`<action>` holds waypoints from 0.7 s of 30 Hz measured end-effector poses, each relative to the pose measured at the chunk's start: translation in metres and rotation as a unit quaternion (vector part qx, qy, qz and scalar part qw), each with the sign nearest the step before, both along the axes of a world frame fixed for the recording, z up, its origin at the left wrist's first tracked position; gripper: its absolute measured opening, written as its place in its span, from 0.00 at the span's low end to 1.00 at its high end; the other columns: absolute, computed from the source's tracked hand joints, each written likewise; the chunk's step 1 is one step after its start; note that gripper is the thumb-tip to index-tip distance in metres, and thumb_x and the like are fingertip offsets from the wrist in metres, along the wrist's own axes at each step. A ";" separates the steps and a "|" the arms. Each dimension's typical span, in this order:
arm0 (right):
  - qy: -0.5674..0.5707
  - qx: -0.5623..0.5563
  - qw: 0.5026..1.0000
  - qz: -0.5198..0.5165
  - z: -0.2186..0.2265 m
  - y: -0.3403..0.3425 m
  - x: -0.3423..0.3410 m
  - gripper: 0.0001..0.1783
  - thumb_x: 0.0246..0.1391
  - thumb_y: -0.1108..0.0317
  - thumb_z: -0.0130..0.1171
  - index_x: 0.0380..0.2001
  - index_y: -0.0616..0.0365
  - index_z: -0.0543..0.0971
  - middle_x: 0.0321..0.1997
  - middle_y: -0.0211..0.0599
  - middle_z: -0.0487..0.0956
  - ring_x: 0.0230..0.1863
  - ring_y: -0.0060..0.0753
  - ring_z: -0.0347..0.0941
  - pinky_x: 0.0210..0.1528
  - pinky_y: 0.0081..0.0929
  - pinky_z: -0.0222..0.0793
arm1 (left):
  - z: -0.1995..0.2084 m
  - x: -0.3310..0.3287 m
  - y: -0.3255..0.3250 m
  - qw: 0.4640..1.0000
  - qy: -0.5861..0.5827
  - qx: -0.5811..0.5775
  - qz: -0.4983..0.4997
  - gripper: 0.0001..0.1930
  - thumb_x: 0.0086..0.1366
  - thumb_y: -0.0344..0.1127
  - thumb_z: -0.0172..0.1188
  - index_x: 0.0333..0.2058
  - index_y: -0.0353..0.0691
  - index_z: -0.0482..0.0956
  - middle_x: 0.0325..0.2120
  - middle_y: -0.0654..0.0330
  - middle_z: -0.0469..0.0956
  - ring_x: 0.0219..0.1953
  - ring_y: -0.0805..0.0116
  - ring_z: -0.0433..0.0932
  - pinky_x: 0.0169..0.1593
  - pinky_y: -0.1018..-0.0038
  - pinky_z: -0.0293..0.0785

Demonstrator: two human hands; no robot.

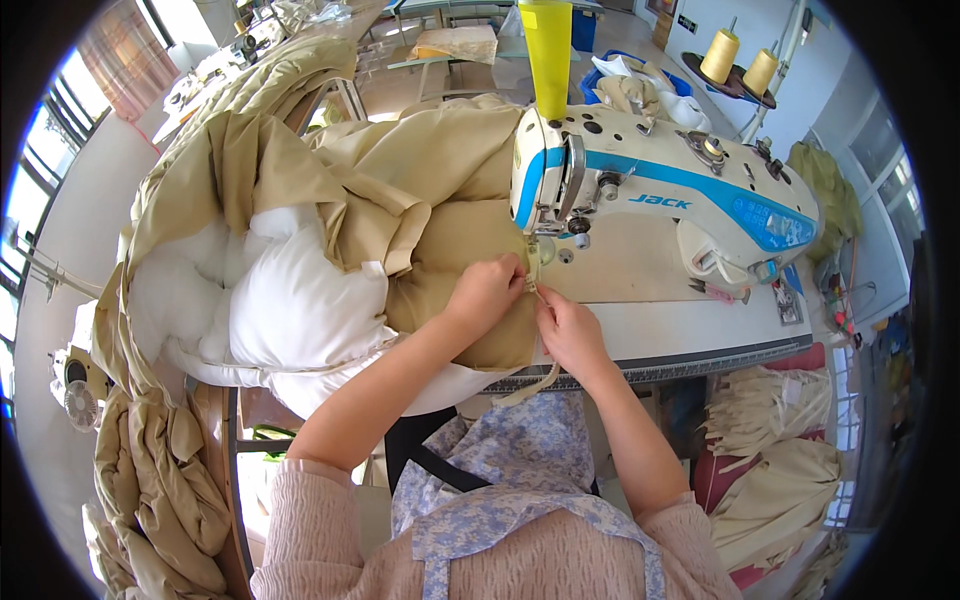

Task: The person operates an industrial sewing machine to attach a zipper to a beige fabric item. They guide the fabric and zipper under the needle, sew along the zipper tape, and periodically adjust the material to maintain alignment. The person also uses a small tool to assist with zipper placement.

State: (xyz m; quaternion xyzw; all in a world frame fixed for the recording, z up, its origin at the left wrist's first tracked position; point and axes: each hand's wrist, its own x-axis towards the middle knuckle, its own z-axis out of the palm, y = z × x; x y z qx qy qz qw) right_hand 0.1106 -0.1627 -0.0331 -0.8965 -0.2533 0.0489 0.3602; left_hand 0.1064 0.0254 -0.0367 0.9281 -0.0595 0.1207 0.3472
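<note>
Below the bench's near edge, a blue-and-white patterned apron [510, 440] covers the person's lap. Heaped khaki fabric [160, 490] lies low to the left, and cream cloth pieces [765, 410] hang to the right. Along that near edge of the bench [640, 325] runs a dark measuring strip [690, 365]. A narrow beige strip [530, 389] droops over the edge beneath the right hand [568, 335], whose thumb and fingers pinch it higher up. Just beyond, the left hand [488, 293] has its fingertips closed on the upper part of the same strip, beside the edge of the khaki cloth [470, 235]; whether it also nips the cloth cannot be told. This cloth spreads over the left part of the bench, folded back in places, with puffy white filling [305, 290] showing. Close past the fingertips stands the needle end of a white-and-blue sewing machine [680, 170]. A small pinkish tool [720, 292] lies near the bench's right end. On top of the machine is a tall yellow container [545, 60]; farther back are two yellow thread cones [720, 55] and a blue tub [588, 80] with white and khaki cloth.
</note>
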 end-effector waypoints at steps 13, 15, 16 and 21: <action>-0.139 -0.155 0.978 0.005 0.001 0.006 -0.017 0.22 0.64 0.67 0.53 0.59 0.62 0.76 0.16 0.43 0.79 0.18 0.49 0.78 0.24 0.46 0.74 | 0.006 -0.001 -0.008 0.978 -0.092 0.185 0.025 0.05 0.58 0.33 0.62 0.30 0.39 0.80 0.33 0.53 0.81 0.38 0.52 0.81 0.46 0.58 0.75; -0.134 -0.149 0.980 0.005 0.000 0.006 -0.016 0.22 0.65 0.66 0.53 0.59 0.61 0.76 0.16 0.43 0.79 0.18 0.49 0.78 0.24 0.46 0.74 | 0.003 0.001 -0.009 0.979 -0.093 0.181 0.033 0.05 0.60 0.33 0.62 0.31 0.39 0.78 0.31 0.54 0.79 0.39 0.52 0.80 0.46 0.59 0.75; -0.132 -0.147 0.980 0.006 -0.001 0.006 -0.016 0.22 0.65 0.66 0.53 0.59 0.61 0.76 0.16 0.43 0.79 0.18 0.49 0.78 0.24 0.46 0.73 | 0.001 0.001 -0.009 0.979 -0.093 0.178 0.037 0.05 0.61 0.33 0.63 0.31 0.40 0.78 0.30 0.55 0.78 0.40 0.52 0.79 0.46 0.60 0.75; -0.128 -0.148 0.981 0.007 -0.001 0.005 -0.018 0.22 0.65 0.66 0.53 0.60 0.61 0.76 0.16 0.43 0.79 0.18 0.49 0.77 0.25 0.46 0.73 | -0.013 0.012 -0.005 0.958 -0.134 0.245 0.065 0.06 0.61 0.34 0.63 0.33 0.39 0.77 0.30 0.55 0.79 0.36 0.53 0.80 0.42 0.58 0.76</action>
